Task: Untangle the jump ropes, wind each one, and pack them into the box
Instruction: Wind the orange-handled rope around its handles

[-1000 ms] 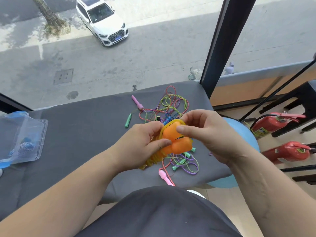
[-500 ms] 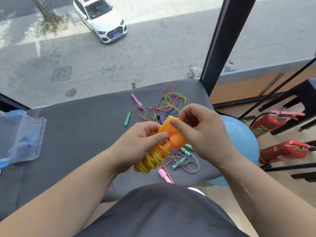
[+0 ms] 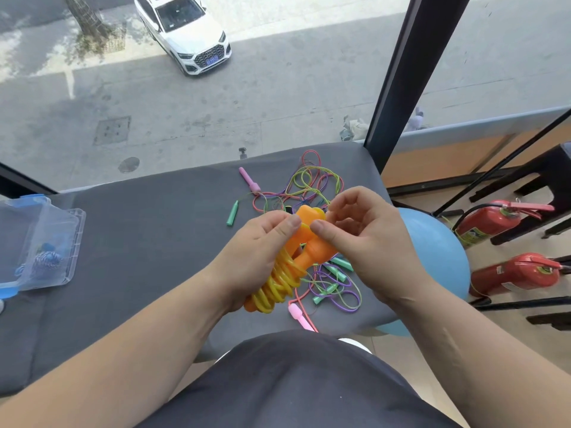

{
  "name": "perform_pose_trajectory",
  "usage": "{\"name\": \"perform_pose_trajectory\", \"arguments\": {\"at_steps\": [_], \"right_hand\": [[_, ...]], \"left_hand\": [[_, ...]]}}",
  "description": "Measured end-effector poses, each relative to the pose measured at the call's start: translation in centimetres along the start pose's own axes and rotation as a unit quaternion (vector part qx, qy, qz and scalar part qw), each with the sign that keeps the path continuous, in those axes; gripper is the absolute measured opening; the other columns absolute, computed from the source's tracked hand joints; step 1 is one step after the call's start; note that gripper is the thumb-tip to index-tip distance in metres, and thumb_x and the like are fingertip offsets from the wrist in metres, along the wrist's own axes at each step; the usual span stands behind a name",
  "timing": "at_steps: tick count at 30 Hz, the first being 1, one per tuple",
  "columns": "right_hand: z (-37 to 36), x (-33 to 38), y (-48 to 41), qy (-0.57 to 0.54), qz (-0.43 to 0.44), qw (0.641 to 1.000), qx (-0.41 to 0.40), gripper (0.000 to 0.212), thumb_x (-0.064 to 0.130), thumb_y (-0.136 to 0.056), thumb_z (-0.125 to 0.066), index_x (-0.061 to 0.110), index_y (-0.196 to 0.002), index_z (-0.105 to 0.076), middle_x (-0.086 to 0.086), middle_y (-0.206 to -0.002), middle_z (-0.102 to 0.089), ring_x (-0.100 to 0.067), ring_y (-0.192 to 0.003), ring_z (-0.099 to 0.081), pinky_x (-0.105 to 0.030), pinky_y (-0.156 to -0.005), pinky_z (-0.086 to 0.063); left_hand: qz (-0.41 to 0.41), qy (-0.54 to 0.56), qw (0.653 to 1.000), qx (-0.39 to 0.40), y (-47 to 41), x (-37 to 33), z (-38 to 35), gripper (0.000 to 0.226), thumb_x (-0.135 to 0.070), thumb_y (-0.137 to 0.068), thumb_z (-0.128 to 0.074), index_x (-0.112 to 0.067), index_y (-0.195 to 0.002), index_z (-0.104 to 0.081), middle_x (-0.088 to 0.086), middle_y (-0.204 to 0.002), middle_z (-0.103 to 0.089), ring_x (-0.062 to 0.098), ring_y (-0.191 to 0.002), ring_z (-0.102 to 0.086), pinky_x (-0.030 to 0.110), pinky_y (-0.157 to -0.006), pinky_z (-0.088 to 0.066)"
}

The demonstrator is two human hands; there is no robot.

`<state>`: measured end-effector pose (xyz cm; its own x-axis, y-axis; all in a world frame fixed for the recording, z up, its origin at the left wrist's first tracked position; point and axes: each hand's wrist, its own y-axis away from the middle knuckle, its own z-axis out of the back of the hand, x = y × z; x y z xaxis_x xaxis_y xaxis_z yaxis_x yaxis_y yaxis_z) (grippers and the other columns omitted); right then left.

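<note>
I am holding the yellow jump rope [image 3: 278, 285] up over the gray table [image 3: 148, 242], close to my tummy. My left hand [image 3: 253, 264] is wrapping its fingers around the wound yellow loops, and its thumb is pressing on the orange handles [image 3: 319, 253]. My right hand [image 3: 367, 242] is pinching the same handles from the right side, with its thumb on the front and its fingers curling behind. The two handles are lying side by side, and the yellow loops are going round their near ends.

Under my hands, a messy pile of thin ropes [image 3: 306, 193] is lying on the right part of the table, pink, green, purple and yellow all mixed up. A pink handle [image 3: 248, 180] and a green handle [image 3: 232, 213] are sticking out on its far left side. Another pink handle [image 3: 296, 313] is lying near the table's close edge.

The clear plastic box [image 3: 72, 251] is sitting open at the far left of the table, well apart from my hands. A blue rope [image 3: 46, 261] is lying inside it.
</note>
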<state>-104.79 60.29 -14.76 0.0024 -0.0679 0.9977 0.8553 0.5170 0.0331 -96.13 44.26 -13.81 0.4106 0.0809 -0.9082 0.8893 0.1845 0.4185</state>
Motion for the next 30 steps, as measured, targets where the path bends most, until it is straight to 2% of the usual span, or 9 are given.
{"name": "perform_pose_trajectory", "arguments": {"at_steps": [2, 5, 11, 14, 17, 19, 23, 27, 30], "right_hand": [[0.1, 0.0, 0.0, -0.047, -0.048, 0.998, 0.015, 0.041, 0.008, -0.076, -0.085, 0.01, -0.102, -0.053, -0.006, -0.081, -0.066, -0.019, -0.07, -0.062, -0.046, -0.065, -0.057], [0.3, 0.2, 0.0, -0.049, -0.075, 0.995, 0.038, 0.05, 0.005, -0.074, -0.085, 0.013, -0.108, -0.049, -0.006, -0.082, -0.066, -0.02, -0.072, -0.065, -0.049, -0.068, -0.058], [0.2, 0.3, 0.0, -0.039, -0.098, 0.994, 0.029, 0.047, 0.009, -0.079, -0.082, 0.012, -0.112, -0.049, -0.016, -0.09, -0.067, -0.022, -0.075, -0.066, -0.049, -0.069, -0.059], [0.0, 0.2, 0.2, -0.062, -0.12, 0.99, 0.029, 0.035, 0.008, -0.088, -0.073, 0.013, -0.113, -0.05, -0.008, -0.087, -0.069, -0.017, -0.076, -0.065, -0.043, -0.071, -0.058], [0.1, 0.4, 0.1, -0.072, -0.122, 0.989, 0.041, 0.034, 0.006, -0.089, -0.071, 0.013, -0.116, -0.049, 0.002, -0.081, -0.069, -0.017, -0.074, -0.064, -0.039, -0.071, -0.054], [0.5, 0.7, -0.2, -0.07, -0.123, 0.988, 0.062, 0.041, 0.005, -0.086, -0.074, 0.014, -0.117, -0.048, 0.0, -0.082, -0.07, -0.021, -0.075, -0.062, -0.043, -0.073, -0.054], [1.0, 1.4, -0.4, 0.007, -0.123, 0.986, 0.109, 0.053, 0.013, -0.08, -0.082, 0.022, -0.118, -0.048, -0.001, -0.086, -0.073, -0.035, -0.078, -0.064, -0.052, -0.08, -0.058], [0.8, 1.5, -0.6, 0.089, -0.096, 0.984, 0.121, 0.058, 0.018, -0.075, -0.087, 0.028, -0.119, -0.05, 0.001, -0.086, -0.073, -0.026, -0.081, -0.07, -0.047, -0.078, -0.06], [0.3, 1.3, -0.6, 0.157, -0.064, 0.979, 0.114, 0.058, 0.024, -0.072, -0.087, 0.033, -0.118, -0.052, 0.005, -0.084, -0.071, -0.015, -0.077, -0.069, -0.043, -0.078, -0.059]], "left_hand": [[-0.002, -0.022, 1.0, -0.004, -0.1, 0.1, 0.1, 0.039, -0.045, -0.093, -0.063, -0.01, -0.11, -0.066, 0.02, -0.1, -0.072, 0.023, -0.081, -0.067, 0.041, -0.071, -0.057], [-0.002, -0.055, 0.998, -0.006, -0.3, 0.2, 0.0, 0.032, -0.035, -0.083, -0.056, -0.013, -0.104, -0.065, 0.017, -0.094, -0.071, 0.022, -0.078, -0.066, 0.042, -0.07, -0.056], [0.029, -0.024, 0.999, -0.018, -0.5, 0.3, -0.3, 0.032, -0.042, -0.083, -0.063, -0.013, -0.096, -0.066, 0.017, -0.089, -0.07, 0.027, -0.075, -0.064, 0.046, -0.07, -0.054], [0.009, -0.023, 0.998, -0.049, -0.5, 0.6, -0.7, 0.035, -0.046, -0.083, -0.062, -0.014, -0.095, -0.066, 0.025, -0.094, -0.068, 0.029, -0.075, -0.063, 0.051, -0.07, -0.055], [-0.017, -0.014, 0.997, -0.068, -0.5, 0.7, -1.1, 0.037, -0.046, -0.084, -0.06, -0.012, -0.098, -0.065, 0.014, -0.086, -0.069, 0.025, -0.073, -0.064, 0.048, -0.069, -0.054], [-0.03, -0.007, 0.997, -0.077, -0.4, 0.7, -1.3, 0.036, -0.044, -0.087, -0.059, -0.011, -0.099, -0.065, 0.01, -0.084, -0.069, 0.022, -0.071, -0.065, 0.042, -0.065, -0.055], [-0.035, -0.003, 0.996, -0.08, -0.2, 0.8, -1.6, 0.035, -0.045, -0.088, -0.058, -0.013, -0.101, -0.065, 0.008, -0.085, -0.071, 0.019, -0.071, -0.066, 0.038, -0.062, -0.055], [-0.055, -0.045, 0.994, -0.083, -0.2, 1.0, -1.5, 0.03, -0.046, -0.088, -0.058, -0.019, -0.098, -0.067, 0.002, -0.085, -0.071, 0.015, -0.074, -0.065, 0.035, -0.064, -0.053], [-0.09, -0.102, 0.986, -0.094, -0.2, 0.8, -1.3, 0.029, -0.047, -0.089, -0.057, -0.02, -0.096, -0.066, 0.002, -0.086, -0.07, 0.017, -0.075, -0.065, 0.041, -0.069, -0.056]]}}
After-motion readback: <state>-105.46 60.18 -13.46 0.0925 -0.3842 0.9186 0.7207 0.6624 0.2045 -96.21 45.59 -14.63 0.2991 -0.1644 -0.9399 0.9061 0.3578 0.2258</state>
